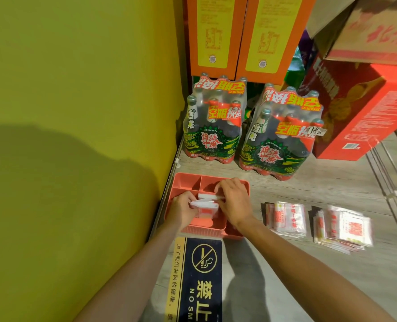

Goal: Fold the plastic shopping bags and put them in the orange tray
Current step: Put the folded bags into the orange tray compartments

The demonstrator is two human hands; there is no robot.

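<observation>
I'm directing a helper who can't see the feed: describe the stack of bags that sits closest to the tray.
Start at the orange tray against the yellow-green wall, where both hands are working. On the grey floor just to its right lie two piles of flat plastic bags. The wanted stack is the one nearer the tray, neater than the fanned-out pile beyond it.

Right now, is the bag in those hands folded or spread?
Folded: the bag shows stacked pleats between both hands, over the orange tray.
</observation>
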